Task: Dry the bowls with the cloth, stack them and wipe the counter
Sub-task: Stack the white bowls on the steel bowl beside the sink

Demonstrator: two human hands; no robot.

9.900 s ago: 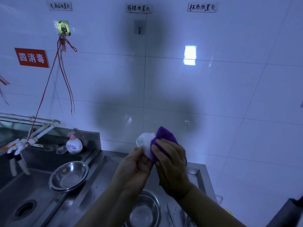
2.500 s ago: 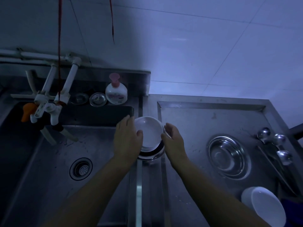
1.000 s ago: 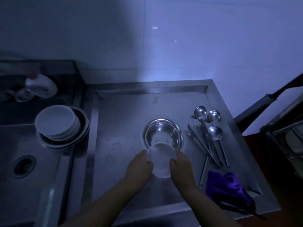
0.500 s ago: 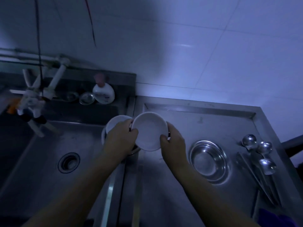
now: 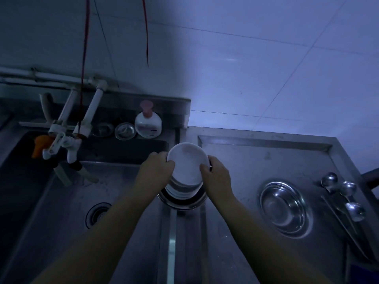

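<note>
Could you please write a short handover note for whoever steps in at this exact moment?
Left hand and right hand both grip the rim of the top white bowl, on the stack of bowls.
The stack sits in a steel bowl on the ridge between sink and counter.
Done: several white bowls stacked.
Left: release this bowl; the other steel bowl is on the counter, unstacked; wipe the counter. The cloth is out of view.

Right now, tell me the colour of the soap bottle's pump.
Pink, on the white soap bottle; head view.
</note>
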